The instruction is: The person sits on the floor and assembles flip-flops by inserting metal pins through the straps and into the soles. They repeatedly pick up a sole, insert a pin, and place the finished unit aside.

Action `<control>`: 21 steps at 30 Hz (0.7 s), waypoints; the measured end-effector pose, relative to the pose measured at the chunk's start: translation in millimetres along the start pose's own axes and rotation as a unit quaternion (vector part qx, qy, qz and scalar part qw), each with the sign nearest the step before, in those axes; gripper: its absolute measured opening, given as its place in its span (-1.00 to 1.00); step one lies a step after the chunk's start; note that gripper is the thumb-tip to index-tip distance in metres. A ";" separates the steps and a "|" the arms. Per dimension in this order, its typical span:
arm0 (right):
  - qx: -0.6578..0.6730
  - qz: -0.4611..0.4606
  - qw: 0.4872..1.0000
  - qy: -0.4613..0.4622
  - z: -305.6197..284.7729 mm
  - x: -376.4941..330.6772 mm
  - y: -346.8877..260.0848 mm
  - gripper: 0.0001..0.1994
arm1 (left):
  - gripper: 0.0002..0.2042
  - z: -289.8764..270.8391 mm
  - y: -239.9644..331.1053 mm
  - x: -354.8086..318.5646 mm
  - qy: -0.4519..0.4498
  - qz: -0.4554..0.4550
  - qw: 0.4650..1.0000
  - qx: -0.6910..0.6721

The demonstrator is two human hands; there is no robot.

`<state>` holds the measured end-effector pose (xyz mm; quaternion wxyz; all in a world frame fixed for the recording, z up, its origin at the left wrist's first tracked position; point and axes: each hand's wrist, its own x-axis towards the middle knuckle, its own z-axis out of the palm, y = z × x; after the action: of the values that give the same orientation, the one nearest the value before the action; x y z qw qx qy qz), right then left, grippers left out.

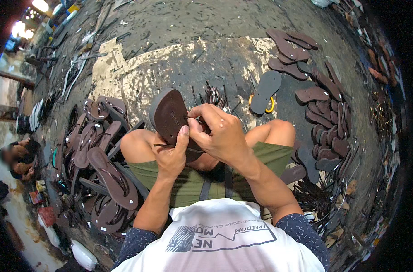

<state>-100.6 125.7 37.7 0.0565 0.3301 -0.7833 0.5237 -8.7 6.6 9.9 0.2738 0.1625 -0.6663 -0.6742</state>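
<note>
Above my lap, my left hand (174, 154) grips a dark brown sandal sole (169, 113), thumb over its near edge and fingers underneath. The sole is tilted, its rounded end pointing away from me, and a small hole shows in its face. My right hand (218, 131) is closed in a pinch at the sole's right edge, on a thin dark strap (187, 118). Most of that strap is hidden by the fingers. Another thin dark strip end (160, 145) sticks out beside my left hand.
To my left lies a heap of brown thong sandals (111, 177). Loose brown soles (324, 115) are piled on the right, near a bundle of dark straps (313, 197). Ahead, a grey sole (266, 88) partly covers yellow loops (271, 105). Another person (25, 158) sits far left.
</note>
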 end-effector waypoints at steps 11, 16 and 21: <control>0.088 0.058 0.994 -0.018 8.5 -2.4 5.1 -0.89 | -0.84 3.2 -5.7 -5.5 0.010 -0.015 0.999 -0.032; 0.111 0.060 0.991 -0.037 11.0 -0.8 13.7 -0.88 | -0.82 -2.6 -15.6 -6.5 -0.011 -0.020 0.998 0.051; 0.039 0.033 0.998 -0.028 16.1 -5.7 18.1 -0.87 | -0.79 -3.0 -20.5 -12.8 -0.019 0.001 0.995 0.100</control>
<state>-102.4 118.8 13.9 0.0040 0.3207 -0.7742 0.5457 0.1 11.0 -12.4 0.2443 0.1757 -0.7357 -0.6067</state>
